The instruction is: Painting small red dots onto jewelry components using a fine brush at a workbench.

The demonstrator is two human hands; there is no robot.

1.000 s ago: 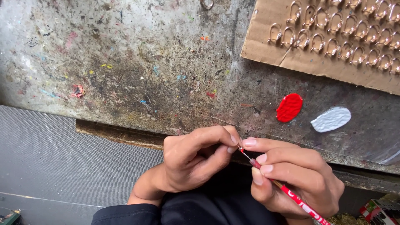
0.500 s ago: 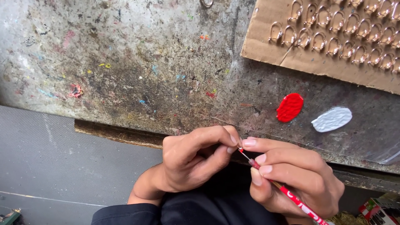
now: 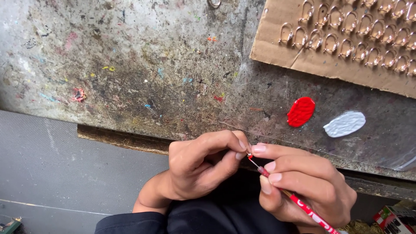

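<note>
My right hand [image 3: 303, 184] grips a thin red-handled paintbrush [image 3: 299, 203], its red-tipped point meeting the fingertips of my left hand [image 3: 201, 167]. The left fingers pinch something tiny at the brush tip; it is hidden by the fingers. Both hands sit at the near edge of a stained, paint-flecked worktop [image 3: 151, 73]. A blob of red paint [image 3: 301, 111] and a blob of white paint [image 3: 345, 124] lie on the worktop just beyond my right hand.
A cardboard sheet [image 3: 281, 52] at the back right carries rows of small golden metal loops [image 3: 346, 30]. Grey floor [image 3: 47, 169] shows at the lower left. A small red box [image 3: 396, 219] sits at the bottom right corner.
</note>
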